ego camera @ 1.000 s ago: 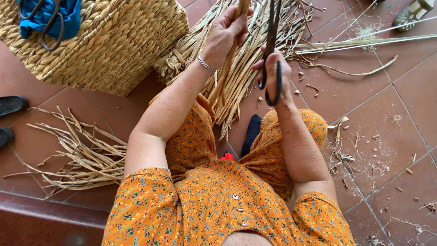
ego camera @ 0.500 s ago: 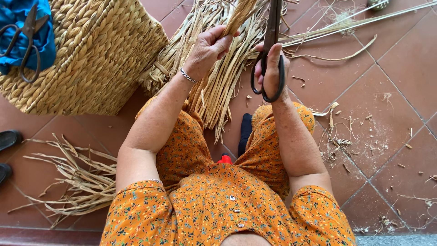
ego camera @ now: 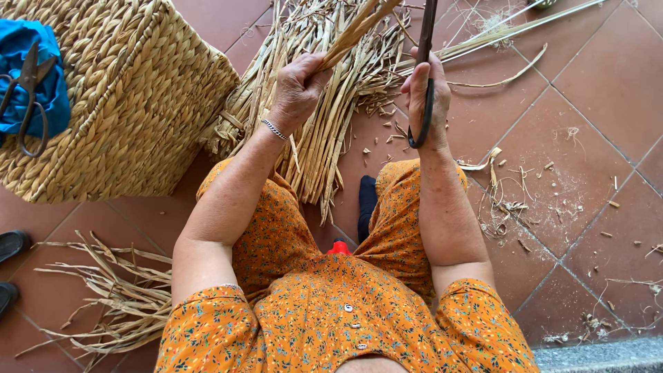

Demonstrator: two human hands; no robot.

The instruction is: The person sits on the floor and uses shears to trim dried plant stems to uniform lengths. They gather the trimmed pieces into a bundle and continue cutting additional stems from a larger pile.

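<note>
My left hand (ego camera: 298, 88) is closed around a bunch of dry straw stalks (ego camera: 356, 29) that rise toward the top edge. My right hand (ego camera: 427, 93) grips large dark scissors (ego camera: 424, 69) by the handle loop, blades pointing up and out of view past the top edge. Both hands are raised over a long bundle of dried reeds (ego camera: 324, 117) lying on the tiled floor between my knees. A thin silver bracelet (ego camera: 274, 129) sits on my left wrist.
A large woven straw basket (ego camera: 131, 103) stands at the left, holding blue cloth (ego camera: 34, 76) and a second pair of scissors (ego camera: 27, 97). Loose reed offcuts (ego camera: 110, 297) lie at lower left, scraps (ego camera: 511, 200) at right. Dark shoes (ego camera: 10, 245) sit at the left edge.
Both hands with the straw bunch and scissors sit lower in the picture than before, with the basket further left. The grips are unchanged.
</note>
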